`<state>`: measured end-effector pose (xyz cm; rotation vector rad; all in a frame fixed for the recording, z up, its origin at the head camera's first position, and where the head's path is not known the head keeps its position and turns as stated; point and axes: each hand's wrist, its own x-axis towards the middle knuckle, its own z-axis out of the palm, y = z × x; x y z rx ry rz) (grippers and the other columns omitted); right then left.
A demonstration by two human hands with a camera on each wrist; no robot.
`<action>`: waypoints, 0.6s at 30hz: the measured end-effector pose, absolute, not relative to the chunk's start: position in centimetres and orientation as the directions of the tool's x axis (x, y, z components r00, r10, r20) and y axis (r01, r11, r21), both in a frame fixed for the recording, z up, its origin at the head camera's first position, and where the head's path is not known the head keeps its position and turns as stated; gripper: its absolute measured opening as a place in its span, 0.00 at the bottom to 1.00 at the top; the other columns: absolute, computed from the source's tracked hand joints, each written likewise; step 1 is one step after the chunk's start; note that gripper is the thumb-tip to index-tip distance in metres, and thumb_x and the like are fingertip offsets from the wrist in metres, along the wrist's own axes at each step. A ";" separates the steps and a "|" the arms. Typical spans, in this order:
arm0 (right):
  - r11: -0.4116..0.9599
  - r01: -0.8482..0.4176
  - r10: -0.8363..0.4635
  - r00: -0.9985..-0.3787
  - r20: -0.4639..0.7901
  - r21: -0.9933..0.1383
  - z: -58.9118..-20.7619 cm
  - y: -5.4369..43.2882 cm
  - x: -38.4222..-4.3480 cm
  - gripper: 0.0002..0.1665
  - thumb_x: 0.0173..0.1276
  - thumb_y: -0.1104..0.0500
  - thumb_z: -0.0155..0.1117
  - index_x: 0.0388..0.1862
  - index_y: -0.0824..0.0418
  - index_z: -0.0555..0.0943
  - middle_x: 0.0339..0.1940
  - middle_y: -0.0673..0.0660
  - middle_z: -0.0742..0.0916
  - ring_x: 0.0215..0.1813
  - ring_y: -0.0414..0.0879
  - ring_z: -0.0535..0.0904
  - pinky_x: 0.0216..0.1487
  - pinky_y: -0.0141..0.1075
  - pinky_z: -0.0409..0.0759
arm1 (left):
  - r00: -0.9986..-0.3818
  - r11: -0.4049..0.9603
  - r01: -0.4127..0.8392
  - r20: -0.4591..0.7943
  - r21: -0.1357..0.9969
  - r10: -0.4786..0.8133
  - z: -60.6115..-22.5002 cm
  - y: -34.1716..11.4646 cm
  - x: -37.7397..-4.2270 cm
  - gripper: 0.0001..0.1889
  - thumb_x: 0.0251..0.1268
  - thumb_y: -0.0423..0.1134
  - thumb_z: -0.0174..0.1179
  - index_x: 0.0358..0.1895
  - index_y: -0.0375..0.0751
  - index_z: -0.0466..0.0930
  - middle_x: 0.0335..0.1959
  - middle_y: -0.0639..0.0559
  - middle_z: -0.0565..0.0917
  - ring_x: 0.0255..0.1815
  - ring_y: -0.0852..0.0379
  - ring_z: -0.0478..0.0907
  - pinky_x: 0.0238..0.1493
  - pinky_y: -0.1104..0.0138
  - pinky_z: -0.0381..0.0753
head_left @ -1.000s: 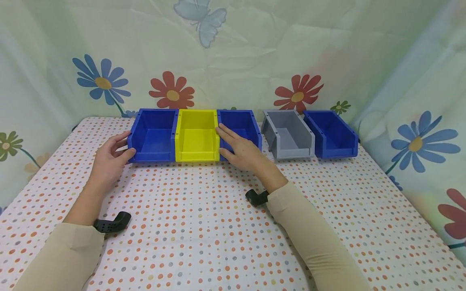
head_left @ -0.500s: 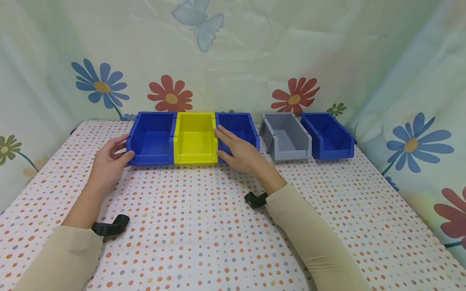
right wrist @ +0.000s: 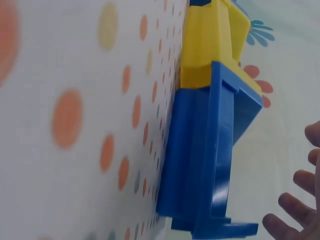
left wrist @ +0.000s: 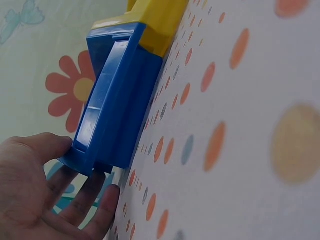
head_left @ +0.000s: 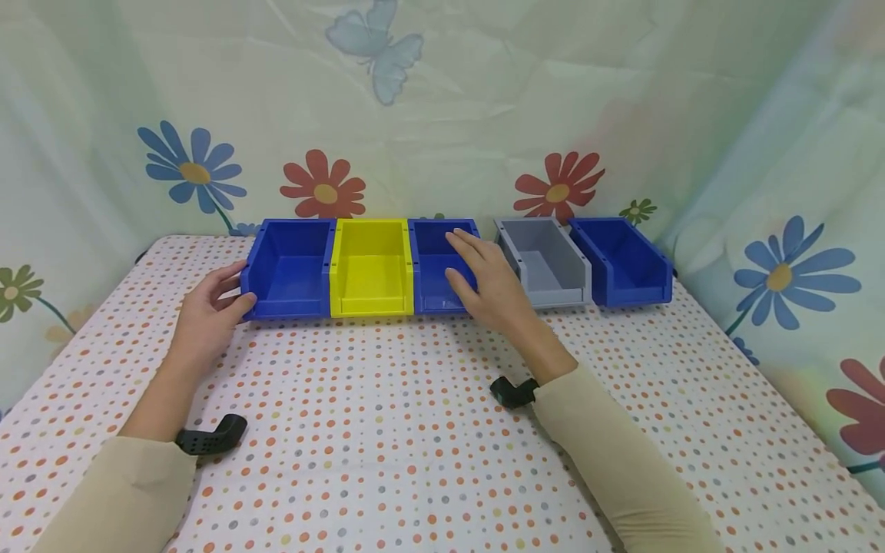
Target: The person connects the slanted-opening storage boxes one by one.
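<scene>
Three plastic storage bins stand side by side, touching: a blue bin (head_left: 286, 308) at the left, a yellow bin (head_left: 372, 306) and a second blue bin (head_left: 434, 302). My left hand (head_left: 207, 315) holds the left bin's front left corner. In the left wrist view its thumb lies at the front lip and its fingers (left wrist: 95, 192) are bent by the side wall. My right hand (head_left: 494, 288) hovers over the second blue bin's right side, fingers spread and holding nothing. In the right wrist view, a gap shows between that bin and the fingertips (right wrist: 287, 200).
Right of the trio stand a grey bin (head_left: 556, 297) and another blue bin (head_left: 632, 295), both turned slightly. My right hand hides part of the grey bin's left side. A dotted cloth (head_left: 387, 430) covers the table, and a flowered curtain (head_left: 442, 100) hangs behind.
My right hand has lifted off the wall between the yellow bin and second blue bin and moved right. My left hand stays at the left bin. The head view has tilted slightly.
</scene>
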<state>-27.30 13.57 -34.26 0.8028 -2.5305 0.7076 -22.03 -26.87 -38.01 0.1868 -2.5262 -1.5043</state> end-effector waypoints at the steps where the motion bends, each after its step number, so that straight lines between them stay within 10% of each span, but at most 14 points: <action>1: 0.706 -0.618 -0.412 -0.756 0.509 -0.347 -34.2 13.7 -27.2 0.33 0.80 0.55 0.57 0.81 0.60 0.66 0.81 0.60 0.69 0.81 0.61 0.62 0.82 0.58 0.61 | -0.973 0.475 -0.011 0.100 0.880 -0.208 -38.0 -26.9 -22.0 0.32 0.82 0.46 0.53 0.83 0.59 0.55 0.82 0.41 0.62 0.78 0.34 0.66 0.73 0.41 0.72; 18: 0.724 -0.567 -0.360 -0.796 0.487 -0.392 -34.1 16.6 -27.6 0.34 0.81 0.56 0.56 0.82 0.59 0.63 0.82 0.64 0.67 0.81 0.64 0.58 0.79 0.62 0.63 | -0.974 0.487 -0.011 0.102 0.873 -0.204 -38.0 -27.0 -22.0 0.32 0.82 0.46 0.52 0.84 0.59 0.55 0.82 0.41 0.62 0.78 0.33 0.65 0.72 0.40 0.72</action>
